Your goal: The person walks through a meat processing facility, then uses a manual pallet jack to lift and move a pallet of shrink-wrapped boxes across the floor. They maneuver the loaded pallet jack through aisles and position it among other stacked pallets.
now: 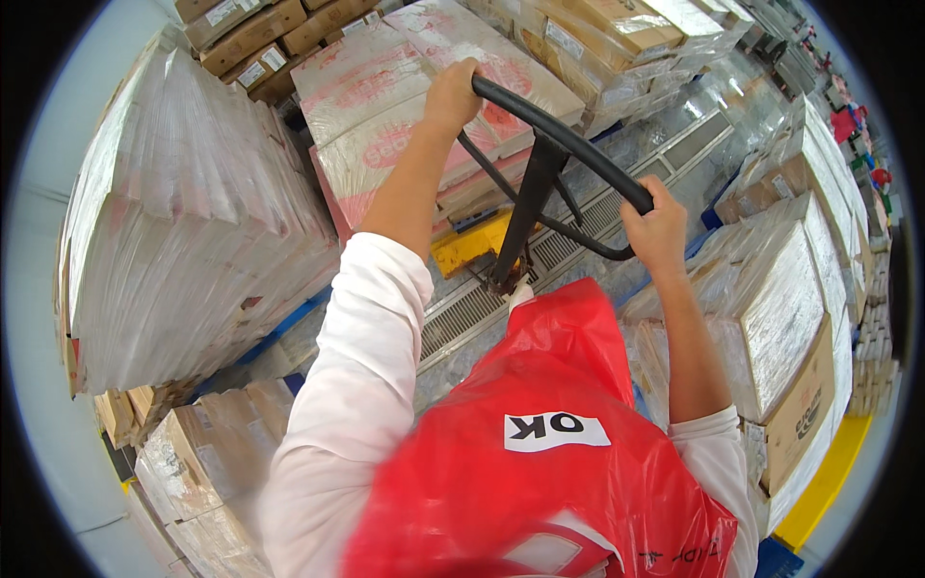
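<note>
Both of my hands grip the black looped handle (568, 143) of a pallet jack. At the handle's upper left end, my left hand (453, 96) is wrapped round the bar. Lower down on the right side, my right hand (656, 227) is closed round it too. From the loop a black shaft (528, 212) runs down to the jack's yellow body (470, 245). Just beyond stands a film-wrapped stack of pale cartons with red print (385, 116). Whether the jack's forks are under this stack is hidden.
A tall film-wrapped stack (202, 202) rises close on the left, with wrapped cartons (217, 453) below it. More wrapped pallets (761, 299) line the right side. A metal floor grate (453, 320) crosses beneath the jack. Brown cartons (602, 48) stand at the back.
</note>
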Tool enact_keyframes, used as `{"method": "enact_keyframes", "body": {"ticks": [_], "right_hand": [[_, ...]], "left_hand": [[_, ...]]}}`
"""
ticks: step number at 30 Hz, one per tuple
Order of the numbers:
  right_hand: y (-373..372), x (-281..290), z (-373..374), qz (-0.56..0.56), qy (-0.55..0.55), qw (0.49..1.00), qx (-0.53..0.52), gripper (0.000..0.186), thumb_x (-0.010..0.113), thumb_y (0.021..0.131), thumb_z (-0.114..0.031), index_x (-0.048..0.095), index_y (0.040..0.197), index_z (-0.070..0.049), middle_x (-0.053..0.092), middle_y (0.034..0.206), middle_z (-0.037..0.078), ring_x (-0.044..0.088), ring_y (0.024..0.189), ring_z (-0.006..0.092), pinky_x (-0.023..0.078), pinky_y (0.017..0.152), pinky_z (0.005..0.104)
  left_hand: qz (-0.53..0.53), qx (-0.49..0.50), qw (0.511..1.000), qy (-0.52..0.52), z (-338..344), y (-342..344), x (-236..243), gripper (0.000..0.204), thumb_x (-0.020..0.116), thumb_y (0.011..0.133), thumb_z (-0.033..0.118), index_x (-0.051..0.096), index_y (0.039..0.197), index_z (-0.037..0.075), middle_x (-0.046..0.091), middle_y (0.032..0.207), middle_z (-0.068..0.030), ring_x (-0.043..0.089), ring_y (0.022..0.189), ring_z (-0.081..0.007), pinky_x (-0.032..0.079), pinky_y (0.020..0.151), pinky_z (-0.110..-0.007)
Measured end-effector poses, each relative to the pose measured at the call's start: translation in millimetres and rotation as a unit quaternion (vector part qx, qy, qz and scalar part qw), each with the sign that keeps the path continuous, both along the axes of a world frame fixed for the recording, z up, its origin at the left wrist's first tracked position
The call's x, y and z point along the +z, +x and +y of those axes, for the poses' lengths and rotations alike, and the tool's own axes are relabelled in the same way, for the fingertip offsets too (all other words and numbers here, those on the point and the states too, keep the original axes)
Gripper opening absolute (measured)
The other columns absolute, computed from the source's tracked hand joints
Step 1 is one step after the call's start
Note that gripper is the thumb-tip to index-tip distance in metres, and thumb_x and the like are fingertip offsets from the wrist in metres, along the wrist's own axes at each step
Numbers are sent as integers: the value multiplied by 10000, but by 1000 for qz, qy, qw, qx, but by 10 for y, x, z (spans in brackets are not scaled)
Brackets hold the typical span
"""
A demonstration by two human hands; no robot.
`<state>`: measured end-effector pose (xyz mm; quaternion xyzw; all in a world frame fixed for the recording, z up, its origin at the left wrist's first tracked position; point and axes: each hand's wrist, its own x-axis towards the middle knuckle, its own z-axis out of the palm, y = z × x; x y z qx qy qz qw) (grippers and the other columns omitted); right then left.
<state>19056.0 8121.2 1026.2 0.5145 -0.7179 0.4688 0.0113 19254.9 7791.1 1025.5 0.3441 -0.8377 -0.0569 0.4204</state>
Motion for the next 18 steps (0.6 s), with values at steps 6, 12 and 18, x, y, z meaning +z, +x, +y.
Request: {"method": "enact_keyframes", "body": {"ticks": [6, 12, 18], "right_hand": [[76, -10, 33, 27, 9, 1000, -11, 171, 693, 810, -115, 645, 964, -59, 631, 713, 192, 657, 672, 410, 506, 634, 435], [87, -33, 0, 29, -1, 1000, 4, 172, 690, 802, -100, 643, 961, -57, 627, 714, 184, 645, 664, 397, 503, 638, 429], [108, 16, 78, 37, 19, 999, 9, 174, 692, 799, -107, 646, 959, -59, 627, 721, 179, 649, 668, 375, 502, 649, 435]], "left_hand": [[13, 7, 999, 29, 68, 23, 16, 175, 680, 812, -18, 670, 953, 87, 730, 932, -193, 689, 937, -439, 529, 811, -516], [24, 15, 999, 30, 125, 140, 4, 125, 662, 845, 25, 657, 957, 80, 722, 934, -209, 685, 950, -446, 526, 805, -524], [19, 24, 999, 40, 166, 149, -51, 109, 649, 853, 39, 644, 949, 89, 724, 952, -206, 681, 963, -457, 521, 811, -545]]}}
